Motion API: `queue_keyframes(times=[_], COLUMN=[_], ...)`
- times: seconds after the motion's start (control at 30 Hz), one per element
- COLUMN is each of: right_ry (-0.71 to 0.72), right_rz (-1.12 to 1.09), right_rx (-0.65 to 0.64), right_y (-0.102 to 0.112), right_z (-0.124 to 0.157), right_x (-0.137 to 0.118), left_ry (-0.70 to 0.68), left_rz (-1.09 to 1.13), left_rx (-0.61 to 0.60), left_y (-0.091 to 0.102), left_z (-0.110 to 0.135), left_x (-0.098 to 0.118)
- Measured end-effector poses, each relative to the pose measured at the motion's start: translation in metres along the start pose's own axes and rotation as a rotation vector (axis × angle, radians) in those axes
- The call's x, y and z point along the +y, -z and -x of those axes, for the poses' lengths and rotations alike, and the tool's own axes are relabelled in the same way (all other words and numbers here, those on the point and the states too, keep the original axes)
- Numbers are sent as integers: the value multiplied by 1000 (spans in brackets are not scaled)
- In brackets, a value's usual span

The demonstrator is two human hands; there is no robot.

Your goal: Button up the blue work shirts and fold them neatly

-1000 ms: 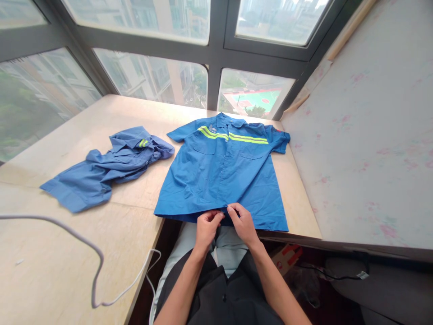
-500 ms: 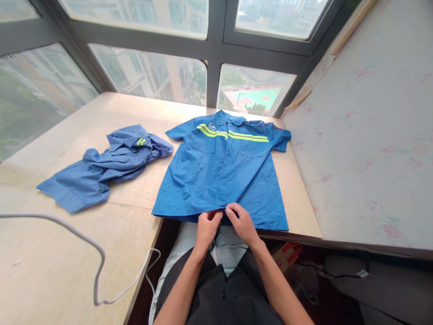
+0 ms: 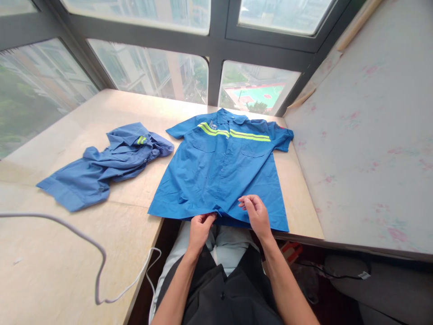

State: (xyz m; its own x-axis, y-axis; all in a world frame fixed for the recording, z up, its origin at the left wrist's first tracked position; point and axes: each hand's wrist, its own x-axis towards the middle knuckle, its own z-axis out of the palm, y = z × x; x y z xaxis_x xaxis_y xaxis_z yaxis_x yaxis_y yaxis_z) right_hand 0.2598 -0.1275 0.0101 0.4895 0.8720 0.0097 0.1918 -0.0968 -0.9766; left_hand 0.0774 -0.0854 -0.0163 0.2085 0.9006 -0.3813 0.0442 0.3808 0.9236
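A blue short-sleeved work shirt (image 3: 206, 176) lies spread front up, collar toward the window, with yellow-green reflective stripes across its chest and a button placket down the middle. Its lower hem hangs a little past the table's near edge. My left hand (image 3: 200, 229) pinches that hem close to the placket, thumb on top and some fingertips hidden under the cloth. Over the lower right part of the shirt, my right hand (image 3: 256, 213) hovers with its fingers loosely bent and nothing held between them.
A second blue work garment (image 3: 108, 167) lies crumpled on the pale wooden table (image 3: 84, 108) to the left. A grey-white cable (image 3: 98, 266) curves across the near left. Windows stand behind; a floral-papered wall (image 3: 365, 149) bounds the right. An orange-and-brown box (image 3: 291, 251) sits below the table.
My right hand has let go of the hem and moved up and right. The left hand still grips the hem and has shifted slightly left and down with it.
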Motion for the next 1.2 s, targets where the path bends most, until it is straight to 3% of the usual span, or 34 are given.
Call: queue_keyframes(times=[0.1, 0.23, 0.37, 0.57, 0.87, 1.2], right_ry=[153, 314, 333, 209, 52, 252], right_rz=[94, 225, 263, 167, 58, 132], right_rx=[-162, -348, -275, -160, -126, -224], right_y=[4, -12, -25, -26, -27, -21], right_z=[4, 15, 17, 12, 14, 17], right_x=[-11, -15, -11, -15, -17, -10], left_ry=[6, -63, -103, -136, -258, -104], left_rz=[-9, -26, -50, -7, -18, 114], left_rx=[-6, -64, -79, -84, -112, -118], left_y=[0, -5, -5, -6, -9, -12], left_z=[1, 4, 8, 10, 6, 1], left_x=[2, 6, 7, 4, -2, -6])
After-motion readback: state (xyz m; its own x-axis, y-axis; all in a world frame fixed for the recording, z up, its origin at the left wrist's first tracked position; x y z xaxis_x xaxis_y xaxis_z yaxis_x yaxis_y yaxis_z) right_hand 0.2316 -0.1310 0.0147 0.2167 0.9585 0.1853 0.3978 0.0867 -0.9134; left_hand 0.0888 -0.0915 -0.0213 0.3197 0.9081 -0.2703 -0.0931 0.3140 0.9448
